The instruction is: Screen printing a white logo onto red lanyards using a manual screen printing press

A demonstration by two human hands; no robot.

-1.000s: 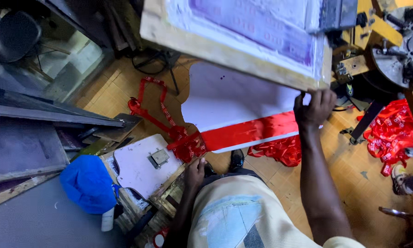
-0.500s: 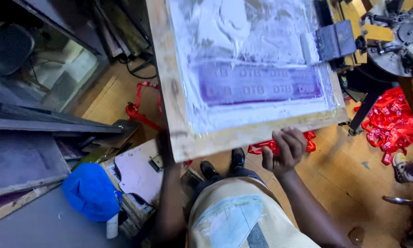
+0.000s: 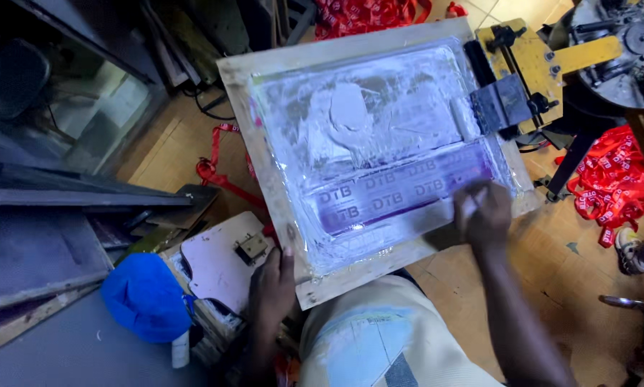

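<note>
far left: one dark office chair [image 3: 10,75] behind a glass panel, and grey flat boards [image 3: 35,244] stacked below it. one blue cloth cap [image 3: 144,295] lies low left, just beside one pale board with a small metal clip [image 3: 222,261]. one red printed ribbon [image 3: 218,172] trails across the wooden floor [image 3: 157,154] and passes under the frame.

centre: one wooden-framed printing screen [image 3: 372,154], rectangular, lies flat; its mesh is smeared with whitish and purple ink, glossy and streaky. the left hand [image 3: 272,287] grips the frame's near left corner, fingers curled over the wood. the right hand [image 3: 483,211] is closed around one squeegee [image 3: 436,215], a long pale blade lying across the purple band on the mesh. the hand hides the blade's right end.

right: one dark clamp on a yellow metal arm [image 3: 530,79] holds the screen's far edge. beyond it, one round metal hub [image 3: 623,50]. one heap of red ribbons [image 3: 616,183] lies on the floor; a second heap [image 3: 365,14] shows at the top edge. one shoe [image 3: 626,247] stands at the right margin.
</note>
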